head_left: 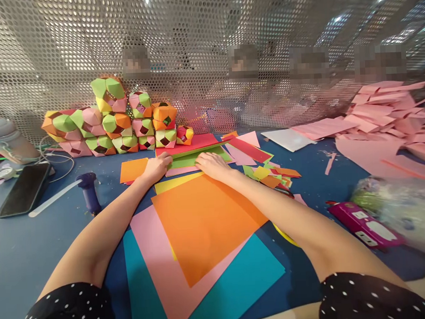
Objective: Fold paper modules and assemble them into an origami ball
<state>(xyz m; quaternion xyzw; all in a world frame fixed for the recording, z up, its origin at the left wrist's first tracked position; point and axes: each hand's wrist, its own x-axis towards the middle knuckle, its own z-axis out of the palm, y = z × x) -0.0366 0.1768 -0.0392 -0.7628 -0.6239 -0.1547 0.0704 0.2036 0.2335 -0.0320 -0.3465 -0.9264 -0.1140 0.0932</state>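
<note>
Reaching forward, left hand [157,167] and right hand [212,165] press flat on green paper [198,157].

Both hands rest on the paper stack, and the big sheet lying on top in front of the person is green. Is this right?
Not quite. The head view shows both hands, left hand and right hand, on the paper stack, but the big top sheet is orange, not green.

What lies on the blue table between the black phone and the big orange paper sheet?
In the head view, a dark blue glue gun with a white glue stick, and the person's left forearm.
</note>
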